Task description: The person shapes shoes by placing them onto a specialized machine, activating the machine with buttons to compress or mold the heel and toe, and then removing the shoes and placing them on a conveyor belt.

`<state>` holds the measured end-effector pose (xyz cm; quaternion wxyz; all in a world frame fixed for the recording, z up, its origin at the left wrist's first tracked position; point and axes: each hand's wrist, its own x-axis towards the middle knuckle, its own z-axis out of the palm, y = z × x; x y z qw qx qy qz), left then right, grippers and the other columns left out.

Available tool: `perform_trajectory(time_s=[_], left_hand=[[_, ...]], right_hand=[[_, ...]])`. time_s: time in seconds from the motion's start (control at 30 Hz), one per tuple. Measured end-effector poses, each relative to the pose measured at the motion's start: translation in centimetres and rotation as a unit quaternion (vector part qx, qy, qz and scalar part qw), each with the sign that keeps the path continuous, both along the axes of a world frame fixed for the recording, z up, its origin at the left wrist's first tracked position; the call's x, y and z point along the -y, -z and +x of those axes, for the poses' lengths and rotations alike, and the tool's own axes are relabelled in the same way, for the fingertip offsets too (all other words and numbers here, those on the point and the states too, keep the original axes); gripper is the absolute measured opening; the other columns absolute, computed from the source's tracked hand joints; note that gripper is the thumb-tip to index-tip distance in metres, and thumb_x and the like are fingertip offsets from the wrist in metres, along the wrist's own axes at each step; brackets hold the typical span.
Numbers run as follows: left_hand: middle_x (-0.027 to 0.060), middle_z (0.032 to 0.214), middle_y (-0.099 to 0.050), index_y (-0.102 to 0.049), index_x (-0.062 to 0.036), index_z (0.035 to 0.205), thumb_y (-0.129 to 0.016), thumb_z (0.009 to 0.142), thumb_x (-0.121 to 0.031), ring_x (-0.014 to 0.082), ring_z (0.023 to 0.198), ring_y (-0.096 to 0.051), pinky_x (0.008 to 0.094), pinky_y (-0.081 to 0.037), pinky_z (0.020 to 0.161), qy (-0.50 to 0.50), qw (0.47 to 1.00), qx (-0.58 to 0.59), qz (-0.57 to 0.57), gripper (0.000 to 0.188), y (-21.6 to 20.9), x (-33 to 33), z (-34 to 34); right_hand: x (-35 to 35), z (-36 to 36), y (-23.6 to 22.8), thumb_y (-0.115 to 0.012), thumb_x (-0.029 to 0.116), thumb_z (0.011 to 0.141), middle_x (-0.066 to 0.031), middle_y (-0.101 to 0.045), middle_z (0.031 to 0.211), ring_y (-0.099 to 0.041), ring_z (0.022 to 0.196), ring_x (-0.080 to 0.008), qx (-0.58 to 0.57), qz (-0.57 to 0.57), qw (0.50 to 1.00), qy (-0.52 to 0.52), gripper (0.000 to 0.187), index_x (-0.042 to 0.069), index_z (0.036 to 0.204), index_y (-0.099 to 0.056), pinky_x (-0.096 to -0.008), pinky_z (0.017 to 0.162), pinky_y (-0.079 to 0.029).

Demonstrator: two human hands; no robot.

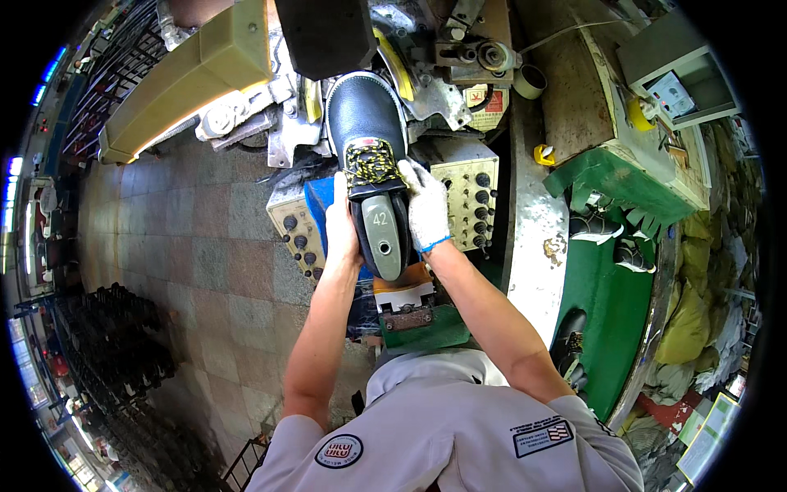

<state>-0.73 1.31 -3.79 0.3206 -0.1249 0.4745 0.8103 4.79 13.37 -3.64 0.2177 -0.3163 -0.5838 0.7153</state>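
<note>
A black leather shoe (366,111) with a pale welt around its toe points away from me into the machine. Yellow-and-black laces (370,162) cross its front, and a grey last (379,221) with a round hole fills the heel opening. My left hand (341,228) is closed against the left side of the heel. On the opposite side my right hand (428,207), in a white knitted glove with a blue cuff edge, grips the shoe near the laces. The undersides of the shoe and the far fingers are hidden.
Metal plates with yellow pads (312,100) flank the toe, beneath a dark block (325,37). Knobbed control boxes (466,197) stand on both sides. To the right, a green bench surface (602,287) holds several shoes (596,225). Dark racks (115,353) stand at the left.
</note>
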Motion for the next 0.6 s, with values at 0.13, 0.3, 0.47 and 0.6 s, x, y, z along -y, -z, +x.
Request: perform_trajectory(time_s=[0.13, 0.3, 0.47, 0.6], left_hand=[[0.0083, 0.105, -0.072, -0.068, -0.0027, 0.118, -0.045, 0.106, -0.053, 0.0164, 0.089, -0.069, 0.0316, -0.056, 0.078, 0.009, 1.000, -0.008, 0.023, 0.056, -0.3, -0.1, -0.2], [0.0072, 0.104, -0.072, -0.068, -0.0029, 0.116, -0.041, 0.107, -0.051, 0.0153, 0.087, -0.068, 0.0312, -0.055, 0.078, 0.028, 0.999, -0.036, 0.018, 0.056, -0.1, -0.1, -0.2], [0.0061, 0.103, -0.072, -0.069, -0.0028, 0.115, -0.039, 0.109, -0.048, 0.0138, 0.086, -0.066, 0.0303, -0.054, 0.080, 0.027, 0.998, -0.050, 0.040, 0.055, 0.9, -0.3, -0.7], [0.0088, 0.110, -0.072, -0.066, -0.0016, 0.121, -0.039, 0.108, -0.050, 0.0174, 0.093, -0.069, 0.0335, -0.057, 0.084, 0.058, 0.991, -0.115, 0.036, 0.057, 2.8, 0.3, -1.3]], right_hand=[[-0.2, -0.1, 1.5, -0.065, 0.036, 0.099, -0.0134, -0.070, 0.120, -0.062, 0.106, -0.0158, -0.009, -0.013, 1.000, -0.006, 0.053, -0.007, 0.130, -0.063, -0.0292, 0.097, -0.047], [0.0, -0.3, 2.8, -0.066, 0.037, 0.099, -0.0131, -0.071, 0.117, -0.062, 0.104, -0.0152, -0.029, -0.037, 0.999, 0.009, 0.054, -0.007, 0.128, -0.064, -0.0297, 0.095, -0.048], [0.0, -0.5, 3.6, -0.066, 0.036, 0.098, -0.0121, -0.071, 0.115, -0.062, 0.104, -0.0150, -0.044, -0.041, 0.998, 0.018, 0.051, -0.008, 0.126, -0.065, -0.0288, 0.094, -0.048], [0.2, -0.8, 2.8, -0.068, 0.031, 0.097, -0.0116, -0.072, 0.114, -0.063, 0.102, -0.0151, -0.048, -0.046, 0.997, 0.029, 0.047, -0.008, 0.125, -0.066, -0.0288, 0.092, -0.049]])
